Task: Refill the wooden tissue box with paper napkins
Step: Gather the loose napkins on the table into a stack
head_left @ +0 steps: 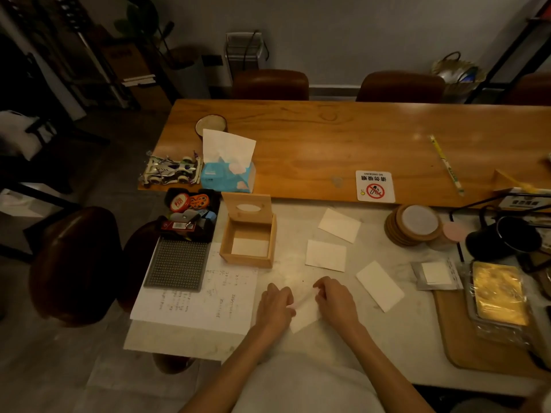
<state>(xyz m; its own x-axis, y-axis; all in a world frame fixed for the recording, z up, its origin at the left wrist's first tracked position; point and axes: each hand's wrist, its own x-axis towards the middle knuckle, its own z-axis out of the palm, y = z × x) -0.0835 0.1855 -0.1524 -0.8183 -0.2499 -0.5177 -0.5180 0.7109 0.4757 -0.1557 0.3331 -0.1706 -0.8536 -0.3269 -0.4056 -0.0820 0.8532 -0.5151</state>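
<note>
Nearest, both hands rest on the pale table (402, 347), working one napkin (307, 311) between them. The left hand (274, 305) has its fingers curled onto the napkin's left edge, and the right hand (337, 299) pinches its upper edge, so both are closed on that sheet. To their left lies a handwritten sheet (202, 299), with a dark studded mat (177, 263) above it. Right of the hands a folded napkin (378, 286) lies flat; two more (326, 255) (339, 225) lie farther back, apart from one another. Beyond the left hand stands the wooden box (247, 242), its lid (247, 207) tipped up at the back and one napkin on its floor. Behind it, on the brown table (328, 138), sit a blue tissue pack (228, 174) and a toy car (171, 171).
</note>
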